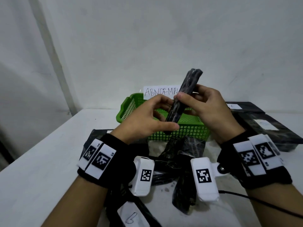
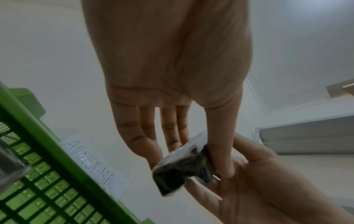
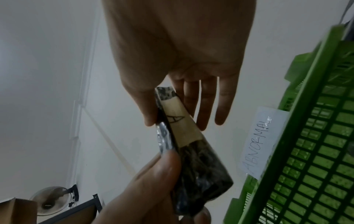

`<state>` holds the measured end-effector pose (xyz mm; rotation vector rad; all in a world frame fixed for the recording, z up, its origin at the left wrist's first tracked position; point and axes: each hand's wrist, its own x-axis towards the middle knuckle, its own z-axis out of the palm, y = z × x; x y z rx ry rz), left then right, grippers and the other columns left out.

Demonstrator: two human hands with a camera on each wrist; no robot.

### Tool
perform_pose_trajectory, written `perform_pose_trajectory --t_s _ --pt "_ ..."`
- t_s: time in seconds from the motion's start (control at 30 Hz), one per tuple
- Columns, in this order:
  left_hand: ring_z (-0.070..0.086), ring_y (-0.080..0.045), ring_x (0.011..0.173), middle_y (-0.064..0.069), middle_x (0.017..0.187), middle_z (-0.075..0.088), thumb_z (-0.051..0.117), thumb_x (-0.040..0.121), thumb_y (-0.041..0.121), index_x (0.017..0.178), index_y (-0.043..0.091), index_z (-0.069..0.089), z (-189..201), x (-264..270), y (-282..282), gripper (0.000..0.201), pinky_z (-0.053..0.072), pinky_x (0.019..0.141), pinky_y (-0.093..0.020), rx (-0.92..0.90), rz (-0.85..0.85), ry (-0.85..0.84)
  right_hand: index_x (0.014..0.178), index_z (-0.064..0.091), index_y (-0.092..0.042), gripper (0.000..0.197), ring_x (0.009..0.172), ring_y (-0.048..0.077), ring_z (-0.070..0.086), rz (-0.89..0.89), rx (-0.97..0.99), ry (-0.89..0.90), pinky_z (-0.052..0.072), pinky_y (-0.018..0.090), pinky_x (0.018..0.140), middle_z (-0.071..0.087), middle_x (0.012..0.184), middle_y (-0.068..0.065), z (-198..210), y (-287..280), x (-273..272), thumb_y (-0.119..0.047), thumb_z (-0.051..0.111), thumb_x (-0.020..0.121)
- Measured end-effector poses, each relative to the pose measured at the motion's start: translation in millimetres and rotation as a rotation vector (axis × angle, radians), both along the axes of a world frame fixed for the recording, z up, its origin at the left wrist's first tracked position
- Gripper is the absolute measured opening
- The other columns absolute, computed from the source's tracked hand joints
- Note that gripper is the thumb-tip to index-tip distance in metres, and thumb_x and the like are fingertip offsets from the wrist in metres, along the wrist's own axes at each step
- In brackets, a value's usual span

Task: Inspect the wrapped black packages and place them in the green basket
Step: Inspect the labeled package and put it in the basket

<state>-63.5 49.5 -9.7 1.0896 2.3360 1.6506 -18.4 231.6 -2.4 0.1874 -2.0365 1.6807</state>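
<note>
A long black wrapped package (image 1: 190,79) is held tilted in the air over the green basket (image 1: 188,128). My left hand (image 1: 170,114) grips its lower part with thumb and fingers. Thumb against fingers, my right hand (image 1: 188,94) pinches its middle. In the left wrist view my left hand (image 2: 189,163) pinches one end of the package (image 2: 172,178). In the right wrist view my right hand (image 3: 176,122) pinches the package (image 3: 201,174) at a pale label (image 3: 178,121) with a handwritten mark. The hands hide much of the basket's floor.
A paper sign reading ABNORMAL (image 1: 161,92) stands behind the basket. More black packages lie on the white table: a crumpled pile (image 1: 180,154) under my wrists, flat ones with white labels at the right (image 1: 270,126), and one at the bottom (image 1: 131,217). A cable (image 1: 262,202) runs from my right wrist.
</note>
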Motion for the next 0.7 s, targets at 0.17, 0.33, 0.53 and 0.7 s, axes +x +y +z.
perform_pose_trajectory --t_s 0.17,0.33,0.53,0.7 --pt "0.062 -0.016 0.090 0.016 0.102 0.067 0.077 0.084 0.026 0.111 0.026 0.060 2.4 3.1 1.1 0.031 0.058 0.080 -0.040 0.023 -0.006 -0.006 0.100 0.074 -0.018 0.015 0.089 0.021 0.077 0.003 0.031 0.102 0.057 0.052 0.095 0.080 0.091 0.003 1.8 -1.1 2.7 -0.019 0.079 0.086" --pt "0.067 -0.010 0.096 0.009 0.108 0.069 0.078 0.083 0.011 0.111 0.020 0.060 5.2 -0.3 -2.7 0.035 0.055 0.088 -0.031 0.040 0.049 0.103 0.116 0.070 -0.025 0.030 0.109 0.011 0.071 0.128 0.061 0.056 0.053 0.044 0.095 0.077 0.112 -0.005 11.2 1.3 11.9 -0.041 0.069 0.091" --pt "0.067 -0.008 0.103 0.015 0.106 0.067 0.076 0.073 0.025 0.103 0.031 0.056 5.0 -4.5 -5.5 0.036 0.059 0.081 -0.044 0.056 0.256 0.310 0.132 0.064 -0.032 0.053 0.119 0.018 0.066 0.408 -0.080 -0.169 0.060 0.048 0.084 0.069 0.130 -0.005 17.7 -4.1 18.2 -0.056 0.050 0.087" --pt "0.067 -0.012 0.099 0.011 0.108 0.066 0.069 0.080 0.002 0.107 0.026 0.055 -4.8 -10.4 -2.2 0.039 0.059 0.080 -0.042 0.077 0.337 0.460 0.114 0.075 -0.016 0.037 0.108 0.017 0.070 0.360 -0.088 -0.023 0.062 0.040 0.077 0.073 0.115 0.010 12.0 -19.6 14.1 -0.021 0.055 0.083"
